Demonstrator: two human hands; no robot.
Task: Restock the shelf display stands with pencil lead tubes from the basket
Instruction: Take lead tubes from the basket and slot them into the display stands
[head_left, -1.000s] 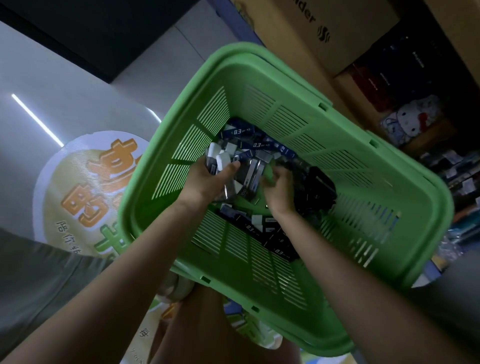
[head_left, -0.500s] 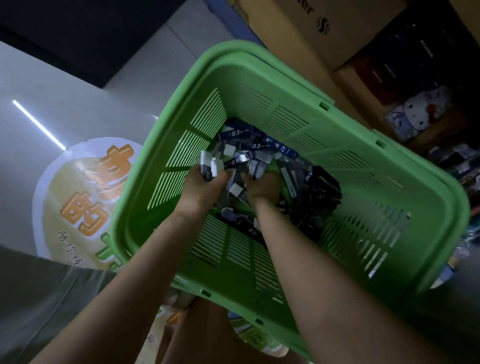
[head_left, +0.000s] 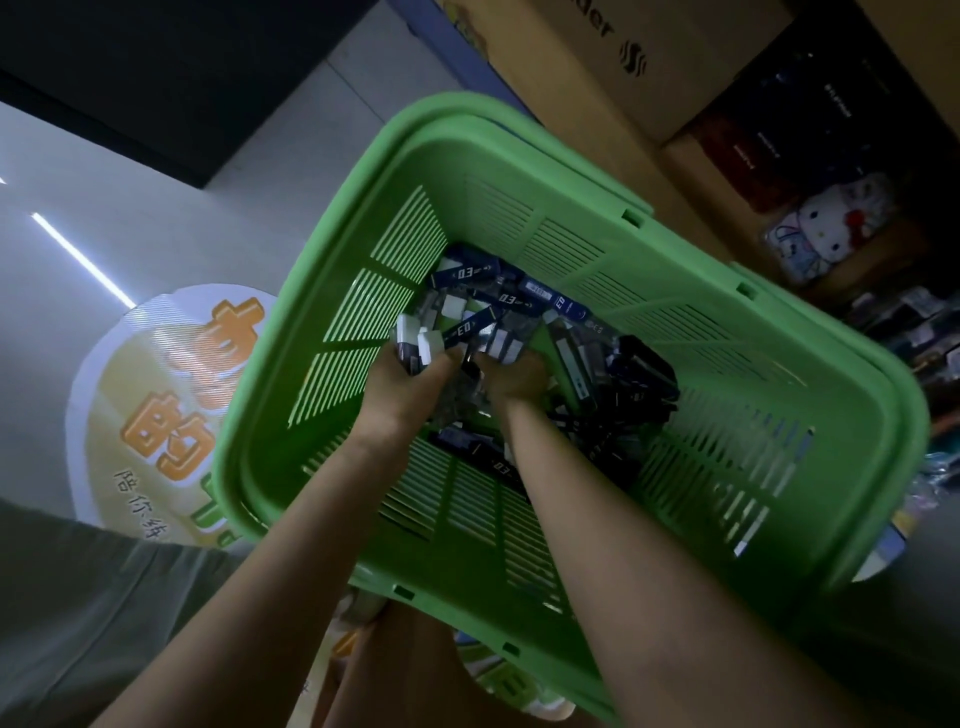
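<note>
Pencil lead tubes (head_left: 467, 273) lie heaped in the green basket (head_left: 701, 322). The left hand (head_left: 410, 379) grips a bundle of them. The right hand (head_left: 514, 379), just beside, digs into the heap; I cannot tell its hold.

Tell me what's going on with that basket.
A person leans over a green slotted plastic basket with both bare hands down in a loose pile of small dark blue and black pencil lead tubes with white caps. The left hand grips a bunch of the tubes. The right hand is dug into the pile beside it, its fingers hidden, so its grip cannot be seen. No display stand is in view, and nothing is lifted out yet.
</note>
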